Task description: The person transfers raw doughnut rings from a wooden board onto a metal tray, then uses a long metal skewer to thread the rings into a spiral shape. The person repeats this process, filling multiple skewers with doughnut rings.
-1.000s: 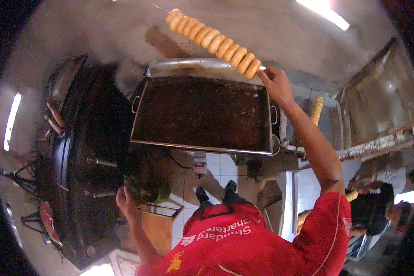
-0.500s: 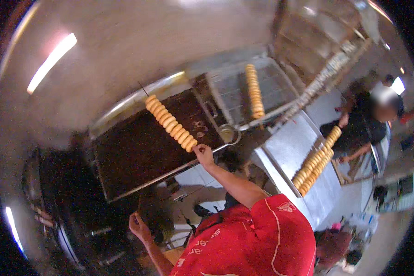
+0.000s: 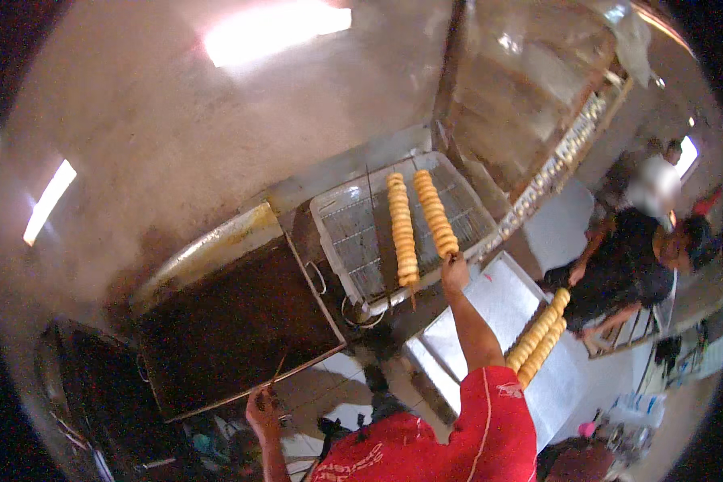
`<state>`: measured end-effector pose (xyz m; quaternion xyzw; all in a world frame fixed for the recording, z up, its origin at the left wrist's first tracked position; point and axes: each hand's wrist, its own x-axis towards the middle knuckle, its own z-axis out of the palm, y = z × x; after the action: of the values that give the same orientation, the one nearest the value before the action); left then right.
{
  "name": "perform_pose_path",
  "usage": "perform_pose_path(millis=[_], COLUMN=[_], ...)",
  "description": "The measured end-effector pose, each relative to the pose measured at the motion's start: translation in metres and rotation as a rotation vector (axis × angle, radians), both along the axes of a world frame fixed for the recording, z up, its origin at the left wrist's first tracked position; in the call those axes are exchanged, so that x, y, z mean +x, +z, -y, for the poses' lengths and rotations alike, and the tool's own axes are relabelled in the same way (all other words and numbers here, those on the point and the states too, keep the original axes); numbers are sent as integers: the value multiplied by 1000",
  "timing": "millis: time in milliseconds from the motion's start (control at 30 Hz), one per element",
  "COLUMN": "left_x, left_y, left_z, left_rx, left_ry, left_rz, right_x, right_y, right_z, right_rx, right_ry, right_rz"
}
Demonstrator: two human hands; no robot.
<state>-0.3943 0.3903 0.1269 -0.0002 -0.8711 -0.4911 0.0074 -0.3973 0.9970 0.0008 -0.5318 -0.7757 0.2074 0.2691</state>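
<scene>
My right hand (image 3: pixel 455 273) is closed on the near end of a skewer of ring doughnuts (image 3: pixel 435 213). That skewer is over the wire draining rack (image 3: pixel 352 233); I cannot tell whether it rests on it. Beside it on the left, a second skewer of golden doughnuts (image 3: pixel 402 229) lies across the same rack. My left hand (image 3: pixel 263 411) is closed around a thin stick (image 3: pixel 279 367) that points up over the near edge of the fryer (image 3: pixel 233 337), a wide rectangular vat of dark oil.
At the right, two more skewers of doughnuts (image 3: pixel 541 333) lie along a metal table (image 3: pixel 566 394). A co-worker in dark clothes (image 3: pixel 631 249) is beyond it, one hand at a skewer's far end. A wall (image 3: pixel 217 145) rises behind the fryer.
My right hand has carried its doughnut skewer from above the fryer rightward to the rack, alongside the other one. A thin stick now shows in my left hand. The view has shifted right.
</scene>
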Motion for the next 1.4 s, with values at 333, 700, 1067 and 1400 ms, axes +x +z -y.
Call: perform_pose_path(millis=[333,700,1067,1400], left_x=[96,332,420,565], left_y=[-119,-279,-346,-307], left_z=[71,212,391,295], left_rx=[198,-236,-271,-32], left_ry=[555,1194,1065,958], left_rz=[3,367,391,166], right_x=[-5,99,343,514], right_y=[-96,-82,68,99], right_z=[-77,277,869,993], right_rx=[316,-27,-757,-764], right_ry=[257,1157,2738,2994], right_rz=[269,-285,-325,-446])
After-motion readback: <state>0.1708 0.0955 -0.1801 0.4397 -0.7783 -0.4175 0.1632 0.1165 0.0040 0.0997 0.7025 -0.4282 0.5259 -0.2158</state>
